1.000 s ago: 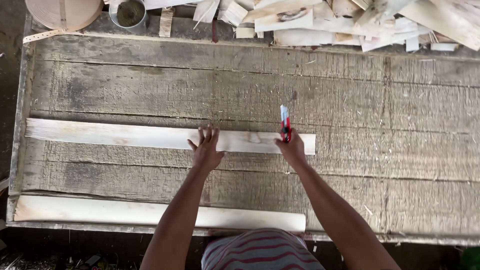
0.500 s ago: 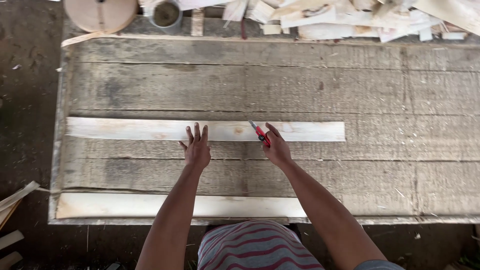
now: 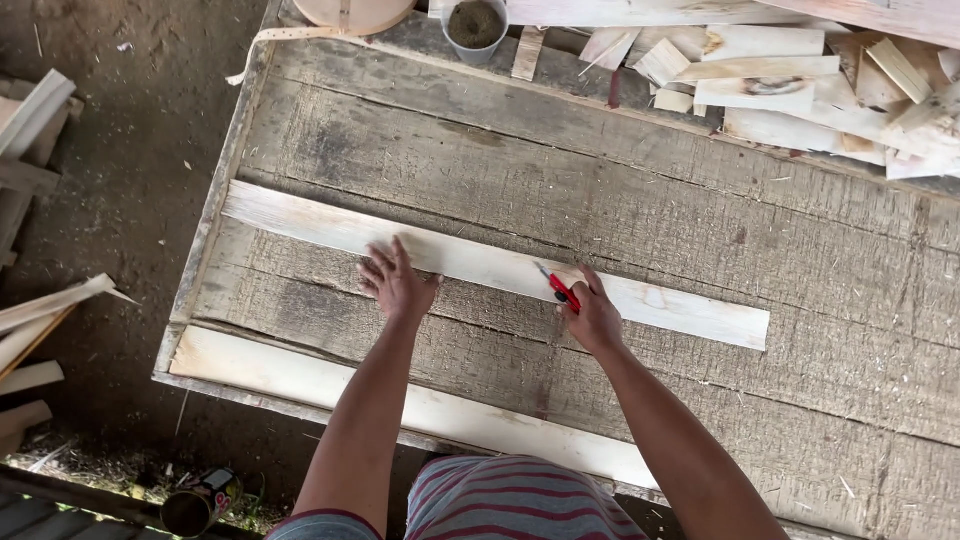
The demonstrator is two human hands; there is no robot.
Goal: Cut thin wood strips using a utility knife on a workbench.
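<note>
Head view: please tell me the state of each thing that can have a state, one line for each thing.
Pale strip: flat on the workbench, pressed by both hands.
Left hand: open, palm down on the strip.
Right hand: closed on the red cutter, tip on the strip.
Second strip: flat at the near edge, untouched.
Grey cup: upright, filled.

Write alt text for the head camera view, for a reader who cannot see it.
Seen from above, a person's left hand presses flat on a pale wooden strip lying across a rough plank workbench, while the right hand holds a red tool against the strip. A second pale strip lies along the near edge, and wood offcuts are heaped at the far side.
</note>
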